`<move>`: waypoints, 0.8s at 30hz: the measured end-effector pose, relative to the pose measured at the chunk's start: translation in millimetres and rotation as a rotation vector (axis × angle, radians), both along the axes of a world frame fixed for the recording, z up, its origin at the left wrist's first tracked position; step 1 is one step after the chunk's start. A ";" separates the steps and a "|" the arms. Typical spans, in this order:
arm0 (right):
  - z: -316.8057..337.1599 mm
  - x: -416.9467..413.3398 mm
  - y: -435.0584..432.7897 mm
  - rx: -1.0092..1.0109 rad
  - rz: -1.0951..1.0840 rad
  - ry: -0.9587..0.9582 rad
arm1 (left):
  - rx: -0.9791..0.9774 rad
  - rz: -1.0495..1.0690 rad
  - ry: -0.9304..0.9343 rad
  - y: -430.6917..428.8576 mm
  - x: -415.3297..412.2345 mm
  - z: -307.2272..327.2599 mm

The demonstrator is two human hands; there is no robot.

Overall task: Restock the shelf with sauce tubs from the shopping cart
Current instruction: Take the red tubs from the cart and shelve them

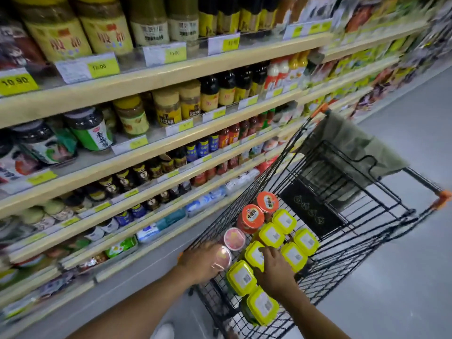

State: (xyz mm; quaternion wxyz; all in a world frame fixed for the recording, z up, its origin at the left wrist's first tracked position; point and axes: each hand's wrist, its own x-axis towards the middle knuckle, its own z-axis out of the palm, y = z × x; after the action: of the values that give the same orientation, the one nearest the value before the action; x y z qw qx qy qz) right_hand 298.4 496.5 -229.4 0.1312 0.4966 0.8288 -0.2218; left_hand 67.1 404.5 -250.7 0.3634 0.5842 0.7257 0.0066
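Note:
A black wire shopping cart (367, 216) stands beside the shelf (156, 77). In its near end lie several yellow-lidded sauce tubs (283, 221), two orange-lidded jars (250, 217) and two pink-lidded tubs (234, 238). My left hand (200, 263) is wrapped around a pink-lidded tub (221, 259) at the cart's left wall. Over the middle of the yellow group, my right hand (275, 272) has its fingers resting on a yellow-lidded tub (254, 254); a closed grip cannot be made out.
Several tiers of shelving on the left are packed with jars, bottles and packets behind yellow price tags (102, 67). A grey cloth (354, 145) hangs over the cart's far end. Grey aisle floor (403, 277) lies to the right.

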 end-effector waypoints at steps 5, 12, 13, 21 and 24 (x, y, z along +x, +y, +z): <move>-30.9 -19.4 47.8 -0.061 0.165 0.010 | -0.094 0.134 0.010 20.4 6.4 -22.7; -84.5 -35.7 92.2 -0.125 0.361 0.007 | -0.179 0.288 0.027 33.8 15.0 -73.5; -92.9 -36.8 96.0 -0.139 0.376 0.001 | -0.201 0.305 0.006 34.7 15.9 -85.7; -145.3 -37.5 122.6 -0.217 0.421 0.006 | -0.300 0.266 0.008 51.5 26.0 -156.0; -152.9 -38.7 129.6 -0.215 0.386 -0.015 | -0.334 0.232 0.071 57.4 30.6 -178.1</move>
State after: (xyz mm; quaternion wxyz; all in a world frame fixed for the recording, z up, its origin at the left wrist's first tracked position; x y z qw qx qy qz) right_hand 259.8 626.1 -382.3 0.2294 0.3134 0.8792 -0.2761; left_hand 97.6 461.9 -428.8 0.4262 0.4283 0.7914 -0.0925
